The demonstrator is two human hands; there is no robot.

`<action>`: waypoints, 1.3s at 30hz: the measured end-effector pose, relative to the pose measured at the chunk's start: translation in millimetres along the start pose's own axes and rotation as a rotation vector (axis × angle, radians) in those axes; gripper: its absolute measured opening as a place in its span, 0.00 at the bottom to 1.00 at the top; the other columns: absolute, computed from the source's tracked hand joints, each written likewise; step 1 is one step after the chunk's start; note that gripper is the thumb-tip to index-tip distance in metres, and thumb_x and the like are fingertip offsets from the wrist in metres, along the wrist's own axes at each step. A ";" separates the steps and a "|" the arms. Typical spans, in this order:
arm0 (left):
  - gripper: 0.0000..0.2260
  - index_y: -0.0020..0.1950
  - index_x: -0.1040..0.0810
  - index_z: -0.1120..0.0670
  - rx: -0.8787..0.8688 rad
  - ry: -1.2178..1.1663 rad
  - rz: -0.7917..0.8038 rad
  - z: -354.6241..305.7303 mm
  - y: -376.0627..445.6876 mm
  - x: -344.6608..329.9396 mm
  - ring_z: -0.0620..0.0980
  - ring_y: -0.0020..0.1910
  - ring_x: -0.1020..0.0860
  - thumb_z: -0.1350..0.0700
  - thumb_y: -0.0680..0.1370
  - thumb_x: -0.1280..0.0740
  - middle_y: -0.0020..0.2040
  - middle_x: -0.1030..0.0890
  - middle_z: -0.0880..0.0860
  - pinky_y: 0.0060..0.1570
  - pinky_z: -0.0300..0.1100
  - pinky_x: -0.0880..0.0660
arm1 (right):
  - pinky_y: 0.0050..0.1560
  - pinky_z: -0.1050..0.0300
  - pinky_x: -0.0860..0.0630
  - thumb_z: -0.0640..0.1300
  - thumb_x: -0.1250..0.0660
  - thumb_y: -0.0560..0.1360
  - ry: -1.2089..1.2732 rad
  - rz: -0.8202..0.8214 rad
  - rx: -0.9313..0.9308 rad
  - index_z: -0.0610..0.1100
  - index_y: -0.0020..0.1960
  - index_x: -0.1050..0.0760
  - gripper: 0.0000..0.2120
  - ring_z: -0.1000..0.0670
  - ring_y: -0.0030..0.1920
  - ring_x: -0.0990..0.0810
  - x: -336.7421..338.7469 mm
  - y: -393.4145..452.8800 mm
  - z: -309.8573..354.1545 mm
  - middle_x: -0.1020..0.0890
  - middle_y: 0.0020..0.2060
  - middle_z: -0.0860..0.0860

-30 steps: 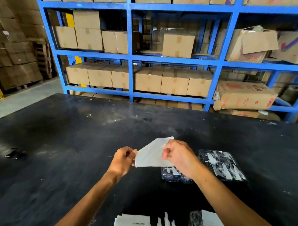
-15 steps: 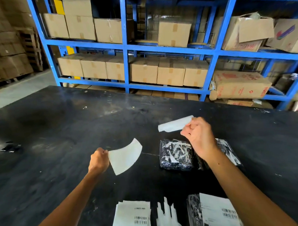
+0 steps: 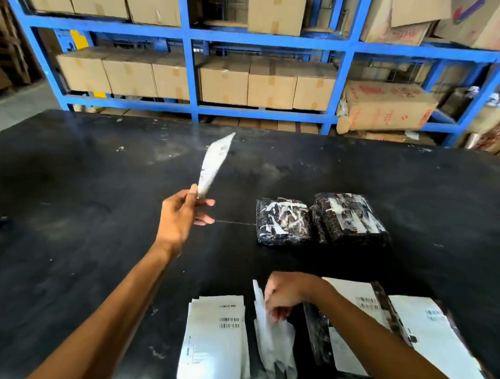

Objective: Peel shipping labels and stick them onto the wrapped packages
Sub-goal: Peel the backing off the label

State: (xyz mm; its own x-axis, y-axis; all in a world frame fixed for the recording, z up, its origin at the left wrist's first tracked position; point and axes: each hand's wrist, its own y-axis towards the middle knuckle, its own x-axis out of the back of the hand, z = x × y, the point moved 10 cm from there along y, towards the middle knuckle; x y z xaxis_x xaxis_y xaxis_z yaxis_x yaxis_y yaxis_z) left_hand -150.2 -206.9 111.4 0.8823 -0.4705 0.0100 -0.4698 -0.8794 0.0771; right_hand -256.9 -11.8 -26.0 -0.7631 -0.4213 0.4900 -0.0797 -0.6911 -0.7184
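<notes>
A blue metal rack filled the back of the room, its shelves packed with brown cardboard boxes. In front of it stretched the wide black bench, scuffed and dusty. Near the middle of the bench lay two wrapped packages side by side and touching, dark plastic with white scraps showing, neither carrying a label. Along the near edge lay two more packages with white labels already stuck on their tops, partly under the person's right forearm. To the left of those sat a stack of label sheets printed with barcodes, and just beside it a loose heap of white backing strips. The left hand was raised over the bench, left of the unlabelled packages, with thumb and forefinger pinched on the lower end of a peeled label that stuck upward and away, the other fingers loosely spread. The right hand was down at the heap of backing strips, fingers curled downward among them; motion blur made it impossible to tell whether it gripped one.
</notes>
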 end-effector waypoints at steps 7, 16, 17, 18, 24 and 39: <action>0.12 0.57 0.23 0.58 -0.050 0.039 0.094 -6.8 -24.0 -32.6 0.48 0.34 0.16 0.54 0.80 0.40 0.50 0.18 0.53 0.38 0.39 0.19 | 0.31 0.62 0.23 0.44 0.29 0.71 0.101 -0.209 0.109 0.37 0.29 0.24 0.16 0.53 0.23 0.24 8.9 -8.0 -1.8 0.19 0.27 0.42; 0.13 0.63 0.25 0.56 -0.136 0.066 0.226 -13.5 -59.3 -117.0 0.50 0.43 0.16 0.56 0.79 0.37 0.47 0.17 0.53 0.50 0.44 0.19 | 0.53 0.54 0.21 0.51 0.40 0.79 1.185 -0.770 0.423 0.40 0.54 0.22 0.16 0.46 0.51 0.16 124.8 -97.9 -26.5 0.15 0.49 0.43; 0.13 0.62 0.25 0.54 -0.167 0.091 0.247 -17.5 -64.2 -129.5 0.51 0.43 0.16 0.55 0.78 0.36 0.47 0.17 0.55 0.51 0.47 0.20 | 0.53 0.54 0.21 0.49 0.39 0.79 1.222 -0.844 0.426 0.40 0.53 0.22 0.14 0.46 0.51 0.16 131.9 -107.4 -36.3 0.15 0.48 0.43; 0.13 0.62 0.24 0.52 -0.202 0.131 0.272 -20.9 -68.2 -144.5 0.53 0.43 0.16 0.54 0.78 0.36 0.47 0.16 0.57 0.51 0.49 0.20 | 0.53 0.54 0.21 0.47 0.37 0.78 1.248 -0.911 0.433 0.39 0.51 0.22 0.12 0.46 0.50 0.16 138.8 -118.2 -47.0 0.15 0.47 0.43; 0.12 0.60 0.27 0.40 -0.358 0.247 0.455 -42.3 -95.3 -230.0 0.45 0.43 0.17 0.48 0.77 0.35 0.44 0.17 0.47 0.49 0.41 0.21 | 0.44 0.60 0.19 0.37 0.34 0.76 1.460 -1.121 0.503 0.39 0.45 0.25 0.02 0.53 0.39 0.18 168.9 -171.7 -108.8 0.18 0.43 0.47; 0.10 0.43 0.18 0.60 0.378 -0.046 0.504 3.9 -163.4 -383.2 0.44 0.27 0.23 0.55 0.78 0.35 0.32 0.19 0.50 0.27 0.34 0.26 | 0.58 0.42 0.24 0.37 0.37 0.77 1.106 -0.533 0.296 0.35 0.58 0.24 0.11 0.39 0.55 0.19 155.1 -219.7 -278.9 0.18 0.55 0.38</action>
State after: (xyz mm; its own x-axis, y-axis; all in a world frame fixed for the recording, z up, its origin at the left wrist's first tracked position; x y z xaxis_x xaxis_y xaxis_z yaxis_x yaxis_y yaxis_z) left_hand -411.7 116.8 91.0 0.5521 -0.8288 -0.0906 -0.8121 -0.5100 -0.2835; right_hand -536.6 238.5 70.0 -0.8192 0.5660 -0.0923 -0.5051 -0.7884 -0.3512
